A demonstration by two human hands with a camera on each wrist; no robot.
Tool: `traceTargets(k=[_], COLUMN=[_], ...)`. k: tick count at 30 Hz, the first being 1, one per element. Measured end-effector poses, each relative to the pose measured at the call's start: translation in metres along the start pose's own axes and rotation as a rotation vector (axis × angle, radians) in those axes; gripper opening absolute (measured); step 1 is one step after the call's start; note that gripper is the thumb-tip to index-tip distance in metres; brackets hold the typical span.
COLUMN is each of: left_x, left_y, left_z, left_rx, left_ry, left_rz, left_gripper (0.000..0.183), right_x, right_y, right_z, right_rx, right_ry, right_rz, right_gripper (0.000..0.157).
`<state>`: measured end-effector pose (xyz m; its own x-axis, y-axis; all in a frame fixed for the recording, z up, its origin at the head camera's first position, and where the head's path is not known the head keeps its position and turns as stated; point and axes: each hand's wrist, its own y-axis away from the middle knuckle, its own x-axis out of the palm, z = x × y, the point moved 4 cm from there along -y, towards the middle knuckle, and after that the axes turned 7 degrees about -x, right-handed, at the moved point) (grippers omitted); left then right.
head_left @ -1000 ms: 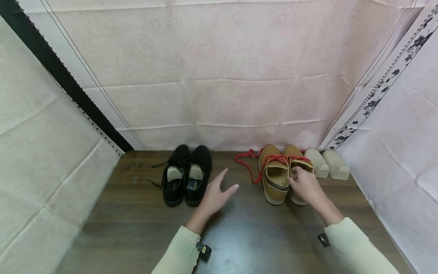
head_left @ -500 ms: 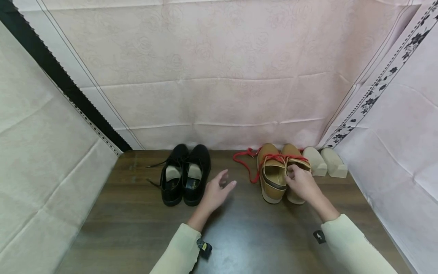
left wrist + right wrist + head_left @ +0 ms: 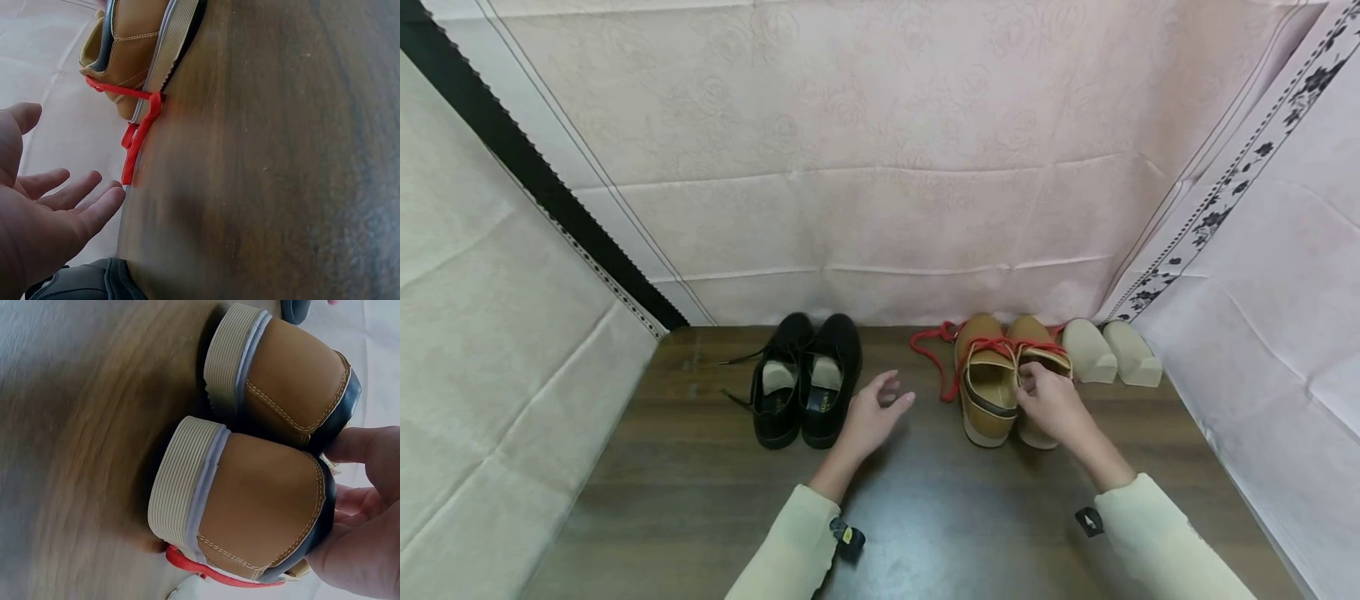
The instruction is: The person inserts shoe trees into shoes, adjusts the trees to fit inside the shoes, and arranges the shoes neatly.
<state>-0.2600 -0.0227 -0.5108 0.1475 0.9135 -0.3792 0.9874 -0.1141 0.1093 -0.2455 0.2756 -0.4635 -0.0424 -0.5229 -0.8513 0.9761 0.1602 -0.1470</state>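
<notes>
- Your right hand (image 3: 1051, 407) grips the right tan shoe (image 3: 265, 494), thumb and fingers pinching its collar.
- This shoe sits upright beside the left tan shoe (image 3: 987, 408), toe toward the cloth backdrop (image 3: 887, 208).
- Your left hand (image 3: 872, 417) holds nothing; its fingers are relaxed, just right of the black shoes (image 3: 811, 367).
- Red laces (image 3: 992, 344) cross both tan shoes; one length trails leftward onto the brown wood-grain surface (image 3: 700, 500).
- Two pale blocks (image 3: 1090, 350) stand right of the tan pair.

Pale creased cloth backdrop (image 3: 880, 167), brown wood-grain surface (image 3: 700, 517), soft glare (image 3: 917, 533)
</notes>
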Motion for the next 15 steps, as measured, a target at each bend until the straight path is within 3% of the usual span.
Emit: traceTargets(k=[15], left_x=[-0.010], left_y=[0.005], left_z=[-0.003], left_rx=[0.023], left_ry=[0.006], left_rz=[0.003], left_gripper=[0.056], right_x=[0.022], right_y=[0.002], right_z=[0.030], right_rx=[-0.012], right_ry=[-0.036], right_rz=[0.004], right_gripper=[0.038])
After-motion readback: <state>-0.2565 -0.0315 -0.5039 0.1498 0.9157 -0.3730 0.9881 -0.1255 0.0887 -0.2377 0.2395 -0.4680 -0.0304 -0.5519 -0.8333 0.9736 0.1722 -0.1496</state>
